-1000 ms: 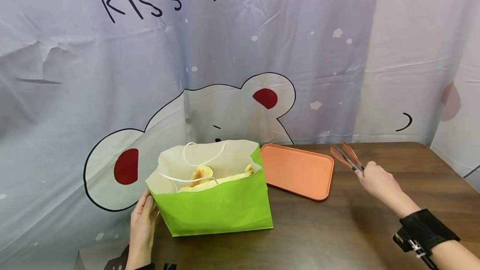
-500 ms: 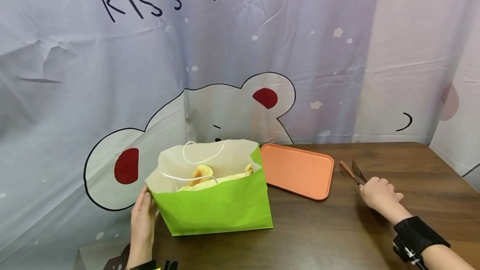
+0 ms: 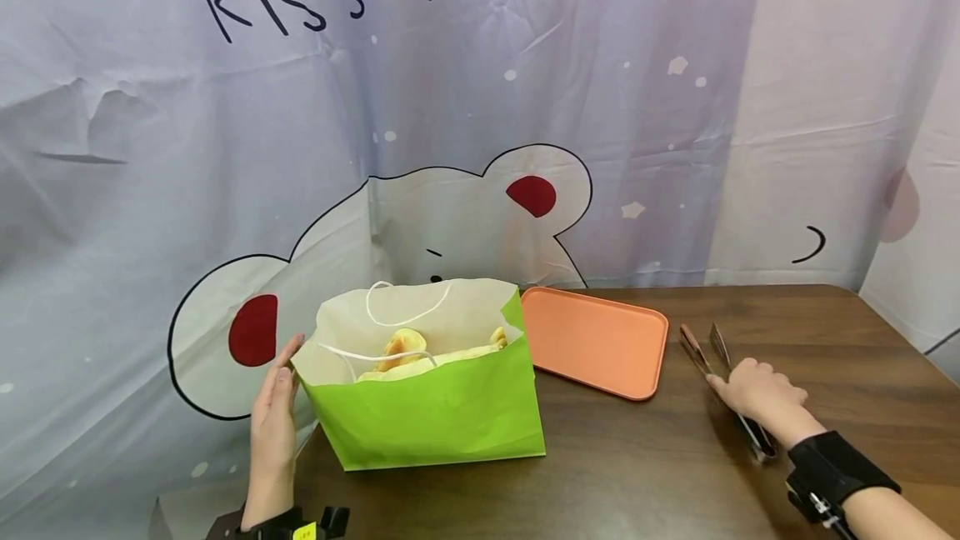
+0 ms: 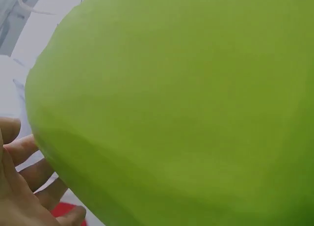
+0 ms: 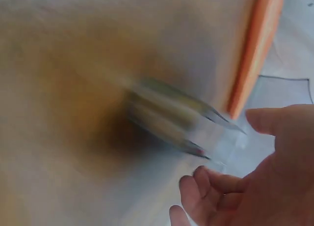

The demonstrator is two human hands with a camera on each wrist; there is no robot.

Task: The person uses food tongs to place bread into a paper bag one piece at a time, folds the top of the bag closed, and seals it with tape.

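Note:
A green paper bag [image 3: 427, 419] with a cream inside and white cord handles stands on the table, with yellow bread-like items [image 3: 405, 348] showing in its mouth. My left hand [image 3: 273, 423] is at its left side, fingers extended along the edge; in the left wrist view the fingers [image 4: 37, 174] lie close to the green paper. On the right, tongs [image 3: 750, 432] with orange-brown tips lie on the table under my right hand [image 3: 761, 394]. The right wrist view shows that hand's thumb and fingers apart, with the blurred tongs [image 5: 167, 108] beyond them, not gripped.
An orange tray [image 3: 596, 344] lies behind and right of the bag, partly hidden by it. The brown wooden table [image 3: 600, 473] runs up to a printed curtain [image 3: 622, 107] at the back and left.
My right hand has lowered the tongs onto the table, turned them and let go. My left hand has loosened from the bag's edge and shifted slightly left. The bag and tray stay put.

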